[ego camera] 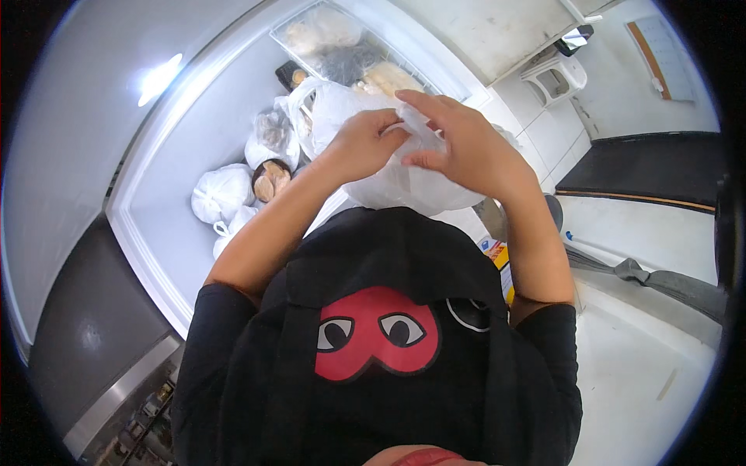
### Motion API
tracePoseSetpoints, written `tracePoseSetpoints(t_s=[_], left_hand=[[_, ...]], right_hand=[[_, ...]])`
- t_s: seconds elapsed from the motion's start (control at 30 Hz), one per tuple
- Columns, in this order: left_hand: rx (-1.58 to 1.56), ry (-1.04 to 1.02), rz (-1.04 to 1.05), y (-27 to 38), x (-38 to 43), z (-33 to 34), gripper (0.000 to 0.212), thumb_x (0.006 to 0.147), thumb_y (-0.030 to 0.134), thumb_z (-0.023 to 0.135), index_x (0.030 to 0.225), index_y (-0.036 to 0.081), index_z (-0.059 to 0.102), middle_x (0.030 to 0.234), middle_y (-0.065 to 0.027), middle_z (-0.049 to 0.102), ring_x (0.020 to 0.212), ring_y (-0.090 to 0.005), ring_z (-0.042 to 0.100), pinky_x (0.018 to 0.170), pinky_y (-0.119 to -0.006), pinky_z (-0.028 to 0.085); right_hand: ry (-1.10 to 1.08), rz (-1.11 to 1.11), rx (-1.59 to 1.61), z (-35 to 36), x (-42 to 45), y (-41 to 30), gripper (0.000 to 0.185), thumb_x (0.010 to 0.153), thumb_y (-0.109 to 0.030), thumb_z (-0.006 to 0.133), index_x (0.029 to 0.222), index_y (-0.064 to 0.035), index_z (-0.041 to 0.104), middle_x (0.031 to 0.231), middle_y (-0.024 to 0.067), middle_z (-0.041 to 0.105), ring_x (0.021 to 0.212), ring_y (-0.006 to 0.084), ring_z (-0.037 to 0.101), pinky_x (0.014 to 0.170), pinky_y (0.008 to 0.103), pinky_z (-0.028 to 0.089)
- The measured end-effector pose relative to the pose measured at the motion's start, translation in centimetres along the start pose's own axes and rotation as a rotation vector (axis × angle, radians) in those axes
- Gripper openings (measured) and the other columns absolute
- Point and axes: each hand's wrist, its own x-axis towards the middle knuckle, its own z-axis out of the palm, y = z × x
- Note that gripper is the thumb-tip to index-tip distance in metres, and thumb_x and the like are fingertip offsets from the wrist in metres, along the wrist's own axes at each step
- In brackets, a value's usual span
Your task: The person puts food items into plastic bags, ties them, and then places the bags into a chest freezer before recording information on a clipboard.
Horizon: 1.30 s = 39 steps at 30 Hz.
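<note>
A translucent white plastic bag (408, 183) is in front of my apron, at the near edge of an open chest freezer. The thumb and fingers of my left hand (364, 145) pinch its gathered top. My right hand (475, 148) is at the same gathered film, some fingers curled into it, with thumb and forefinger spread apart. What the bag contains cannot be made out. Just beyond my left hand, another white plastic bag (335, 110) with loop handles stands inside the freezer.
The chest freezer (169, 157) holds several knotted white bags (221, 192), a dark round container (271, 180) with pale brown contents, and a wire basket (402, 64) of bagged food. A white plastic stool (556, 78) stands at back right. A knotted grey cloth strip (635, 272) hangs at right.
</note>
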Motion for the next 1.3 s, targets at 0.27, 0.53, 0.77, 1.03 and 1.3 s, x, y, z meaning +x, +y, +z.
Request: tracePoseSetpoints(t_s=[0.27,0.53,0.77,1.03,1.3], left_hand=[[-0.086,-0.217,-0.172,0.2,-0.8,-0.6,0.032,0.087,0.024,0.057,0.108,0.0,0.06,0.096,-0.0138,0.063,0.084,-0.022,0.06,0.077,-0.033,0.048],[0.657,0.236,0.221,0.5,-7.3,-10.8,0.104,0.05,0.028,0.084,0.138,0.008,0.031,0.139,-0.0183,0.036,0.13,-0.0339,0.032,0.104,-0.044,0.029],[0.292,-0.151,0.007,-16.1,-0.2,1.3,0.103,0.046,0.039,0.084,0.131,0.003,0.036,0.131,-0.0233,0.036,0.124,-0.0355,0.031,0.105,-0.045,0.023],[-0.15,0.189,0.147,-12.1,3.2,2.7,0.039,0.067,0.013,0.07,0.102,-0.001,0.06,0.104,-0.0159,0.062,0.09,-0.0232,0.062,0.079,-0.036,0.049],[-1.021,0.565,-0.328,-11.3,5.4,6.0,0.034,0.078,0.009,0.056,0.111,0.001,0.052,0.086,-0.011,0.06,0.072,-0.0216,0.061,0.058,-0.035,0.051]], right_hand=[[-0.072,0.273,-0.091,6.1,-2.8,2.2,0.065,0.07,-0.01,0.069,0.128,-0.0175,0.04,0.124,0.0226,0.045,0.095,0.0378,0.057,0.079,0.0429,0.048],[-0.228,0.404,-0.187,11.7,-4.6,9.2,0.027,0.078,-0.011,0.054,0.104,-0.0127,0.062,0.092,0.0163,0.061,0.089,0.0341,0.058,0.077,0.0435,0.046],[-0.102,0.373,-0.262,16.3,-1.7,10.9,0.024,0.078,-0.014,0.054,0.1,-0.0068,0.061,0.094,0.0192,0.061,0.088,0.0355,0.057,0.077,0.0439,0.046],[-0.015,0.234,0.329,2.8,-3.3,2.4,0.043,0.075,-0.008,0.062,0.117,-0.0016,0.056,0.113,0.0183,0.059,0.1,0.0259,0.059,0.09,0.0327,0.045],[0.437,0.354,0.152,7.2,-12.8,13.8,0.117,0.049,-0.014,0.086,0.141,-0.0003,0.015,0.145,0.0192,0.021,0.135,0.0275,0.02,0.11,0.0354,0.019]])
